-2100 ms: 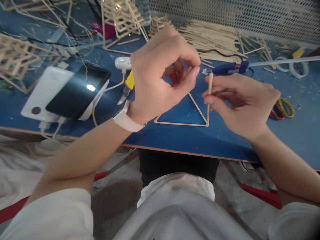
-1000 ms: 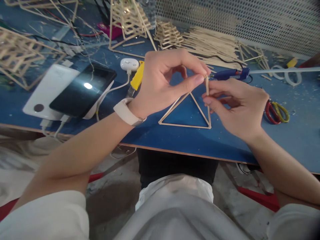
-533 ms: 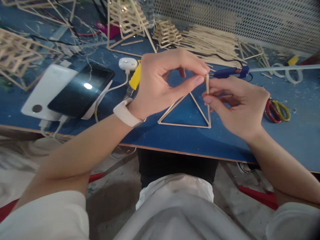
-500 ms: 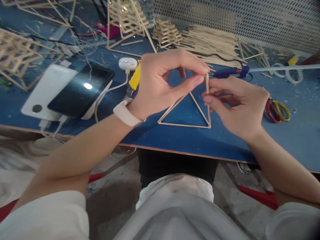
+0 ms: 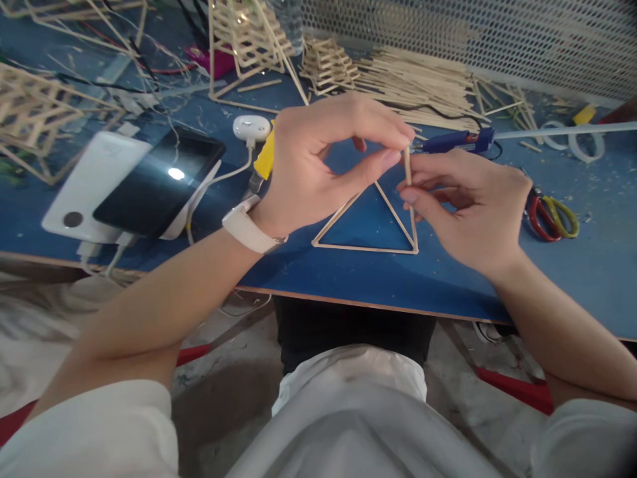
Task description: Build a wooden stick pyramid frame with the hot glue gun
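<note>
A triangular frame of thin wooden sticks [image 5: 365,249] lies on the blue table, and a wooden stick [image 5: 407,166] rises at its right side. My left hand [image 5: 333,159] pinches the top end of this stick between thumb and fingertips. Lower down, my right hand [image 5: 470,206] grips the same stick with thumb and fingers. Whether other sticks meet at the top is hidden by my left hand. Behind my right hand lies a blue glue gun [image 5: 458,141] with a long whitish glue stick [image 5: 562,131] in its back.
Left of my hands are a black phone [image 5: 162,182], a white power bank [image 5: 94,186], a white earbud case [image 5: 251,127] and a yellow cutter [image 5: 265,156]. Scissors [image 5: 552,216] lie at right. Stick structures [image 5: 328,63] and a pile of sticks [image 5: 423,86] stand behind.
Both hands keep their hold on the stick, with hardly any movement. The whole view has shifted slightly, so everything sits a little further left.
</note>
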A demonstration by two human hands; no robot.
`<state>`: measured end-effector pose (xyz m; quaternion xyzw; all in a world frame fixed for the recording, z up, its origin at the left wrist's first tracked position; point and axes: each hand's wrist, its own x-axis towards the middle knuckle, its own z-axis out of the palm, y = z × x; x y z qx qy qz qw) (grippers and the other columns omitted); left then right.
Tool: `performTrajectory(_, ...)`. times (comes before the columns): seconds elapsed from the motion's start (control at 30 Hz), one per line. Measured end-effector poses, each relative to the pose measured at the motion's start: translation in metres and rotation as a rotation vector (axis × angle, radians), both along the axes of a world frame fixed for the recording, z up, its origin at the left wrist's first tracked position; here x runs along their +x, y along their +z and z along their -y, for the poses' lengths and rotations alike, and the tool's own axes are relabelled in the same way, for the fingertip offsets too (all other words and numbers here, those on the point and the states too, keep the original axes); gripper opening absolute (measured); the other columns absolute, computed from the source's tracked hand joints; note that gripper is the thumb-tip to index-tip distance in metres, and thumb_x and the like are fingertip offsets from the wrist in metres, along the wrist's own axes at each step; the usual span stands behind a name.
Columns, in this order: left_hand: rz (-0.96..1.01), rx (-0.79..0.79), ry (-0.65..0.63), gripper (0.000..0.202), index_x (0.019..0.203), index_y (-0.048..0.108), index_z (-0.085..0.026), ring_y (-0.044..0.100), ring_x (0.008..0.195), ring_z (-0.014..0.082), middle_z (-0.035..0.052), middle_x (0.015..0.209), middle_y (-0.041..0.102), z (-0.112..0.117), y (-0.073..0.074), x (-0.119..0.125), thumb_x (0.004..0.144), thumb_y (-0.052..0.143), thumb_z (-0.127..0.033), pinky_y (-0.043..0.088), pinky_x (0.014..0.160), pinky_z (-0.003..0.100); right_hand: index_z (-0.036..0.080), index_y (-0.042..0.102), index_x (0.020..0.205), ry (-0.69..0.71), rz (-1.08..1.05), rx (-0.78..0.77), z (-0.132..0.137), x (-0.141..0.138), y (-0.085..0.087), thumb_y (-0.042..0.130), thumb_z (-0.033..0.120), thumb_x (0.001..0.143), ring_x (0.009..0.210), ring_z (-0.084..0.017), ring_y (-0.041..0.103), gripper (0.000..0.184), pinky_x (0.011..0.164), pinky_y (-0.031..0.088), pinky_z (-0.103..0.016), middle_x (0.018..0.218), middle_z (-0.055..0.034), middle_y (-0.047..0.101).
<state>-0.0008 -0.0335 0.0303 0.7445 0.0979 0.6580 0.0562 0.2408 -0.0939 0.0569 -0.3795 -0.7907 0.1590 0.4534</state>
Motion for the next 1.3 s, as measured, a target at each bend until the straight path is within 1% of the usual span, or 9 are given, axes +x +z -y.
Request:
performTrajectory(0.2,-0.030,-0.091,-0.037,0.030,0.136,0.079,-0.032,0.088,0.106,0.0191,0.0049,0.119,0.090,0.002,0.001,0.000,0.123,0.065,-0.055,0.067,0.084,0.033,0.041,0.092,0.134,0.019,0.000,-0.042,0.000,0.001,0.000,0.091,0.046,0.107,0.088,-0.024,0.087,0.027,0.070,0.077,-0.038,0.110,-0.0007,0.090)
performTrajectory(0.33,0.029,-0.087,-0.093,0.028,0.129,0.083,-0.031,0.090,0.105,0.0188,0.0052,0.116,0.092,-0.001,0.002,-0.001,0.122,0.067,-0.053,0.068,0.077,0.032,0.041,0.092,0.134,0.017,-0.030,-0.065,-0.001,0.001,-0.002,0.093,0.047,0.106,0.091,-0.026,0.088,0.029,0.073,0.077,-0.039,0.112,-0.0020,0.091)
performTrajectory(0.53,-0.005,-0.237,-0.256,0.019,0.125,0.089,-0.032,0.091,0.121,0.0226,0.0044,0.125,0.093,0.000,0.007,-0.008,0.118,0.077,-0.045,0.076,0.104,0.041,0.042,0.092,0.134,0.034,-0.033,-0.053,-0.001,0.002,-0.004,0.091,0.046,0.108,0.090,-0.025,0.088,0.027,0.073,0.077,-0.040,0.111,-0.0010,0.091)
performTrajectory(0.7,-0.283,-0.297,-0.038,0.046,0.130,0.082,-0.033,0.084,0.138,0.0288,0.0088,0.122,0.089,0.017,0.007,-0.005,0.112,0.076,-0.075,0.074,0.111,0.045,0.041,0.092,0.135,0.024,-0.022,-0.064,0.000,0.001,-0.003,0.091,0.048,0.107,0.092,-0.025,0.088,0.028,0.075,0.078,-0.039,0.110,-0.0004,0.091)
performTrajectory(0.87,-0.314,-0.252,-0.072,0.053,0.133,0.082,-0.034,0.077,0.151,0.0309,0.0095,0.126,0.088,0.034,0.008,0.007,0.108,0.076,-0.080,0.070,0.122,0.050,0.041,0.093,0.132,0.025,-0.017,-0.054,0.000,0.000,-0.001,0.092,0.046,0.107,0.088,-0.024,0.087,0.025,0.072,0.077,-0.037,0.109,-0.0006,0.091)
performTrajectory(1.0,-0.306,-0.193,-0.086,0.050,0.137,0.081,-0.034,0.074,0.155,0.0300,0.0089,0.130,0.088,0.025,0.006,0.003,0.110,0.075,-0.077,0.068,0.128,0.052,0.041,0.093,0.131,0.022,-0.012,-0.060,0.000,0.000,0.000,0.093,0.046,0.106,0.090,-0.025,0.088,0.026,0.073,0.078,-0.038,0.110,-0.0002,0.091)
performTrajectory(1.1,-0.250,-0.094,-0.083,0.039,0.138,0.079,-0.034,0.081,0.144,0.0259,0.0071,0.127,0.090,0.005,0.004,-0.004,0.115,0.075,-0.066,0.070,0.124,0.047,0.042,0.093,0.131,0.024,-0.012,-0.065,0.000,0.000,0.000,0.092,0.047,0.107,0.090,-0.025,0.088,0.024,0.073,0.078,-0.039,0.110,0.0001,0.091)
performTrajectory(1.2,-0.056,0.056,-0.086,0.020,0.126,0.084,-0.029,0.089,0.117,0.0185,0.0048,0.119,0.092,-0.011,0.003,-0.005,0.120,0.074,-0.045,0.074,0.104,0.035,0.042,0.092,0.133,0.031,-0.003,-0.071,0.000,0.000,0.000,0.091,0.045,0.108,0.089,-0.024,0.087,0.025,0.072,0.077,-0.038,0.111,0.0001,0.091)
performTrajectory(1.3,0.019,0.106,-0.048,0.018,0.118,0.086,-0.028,0.090,0.105,0.0159,0.0022,0.111,0.092,-0.017,0.006,-0.003,0.119,0.072,-0.038,0.073,0.095,0.032,0.041,0.093,0.133,0.021,0.011,-0.052,0.000,0.000,0.001,0.091,0.046,0.108,0.088,-0.024,0.087,0.025,0.071,0.077,-0.038,0.110,-0.0003,0.091)
